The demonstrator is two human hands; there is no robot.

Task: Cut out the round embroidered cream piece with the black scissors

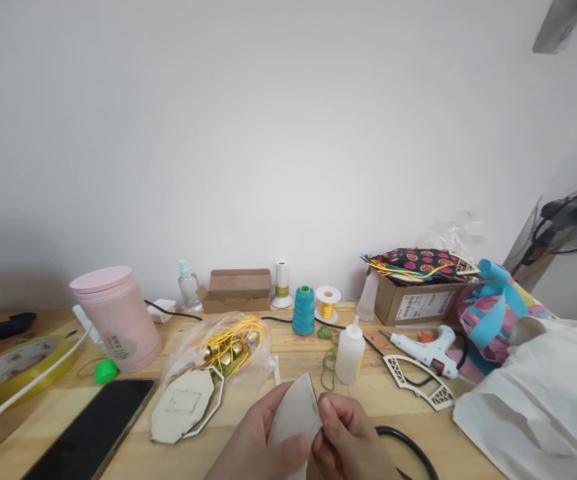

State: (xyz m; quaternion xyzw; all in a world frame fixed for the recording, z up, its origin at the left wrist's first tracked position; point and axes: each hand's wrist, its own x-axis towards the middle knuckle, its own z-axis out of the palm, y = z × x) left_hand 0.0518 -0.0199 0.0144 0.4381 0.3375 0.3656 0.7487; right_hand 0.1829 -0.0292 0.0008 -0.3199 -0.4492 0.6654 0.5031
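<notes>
At the bottom centre, my left hand [263,443] is closed round a flat white piece [295,413] with a curved, pointed top; its lower part is hidden by my thumb and palm. The fingers of my right hand [348,437] pinch together at the piece's right edge, where small dark marks show. A white squeeze bottle [349,353] stands just beyond my right hand. Left of my hands lie an off-white octagonal panel [181,407] and a thin octagonal frame [218,400]. A cut-out fan-shaped wooden piece [418,383] rests to the right.
A white glue gun [433,352], a black cable [408,443] and crumpled white fabric [543,393] are at the right. Behind stand a teal thread cone [303,311] and a filled cardboard box [413,303]. Leftward are a bag of gold bells [228,350], a phone [93,427] and a pink cup [118,320].
</notes>
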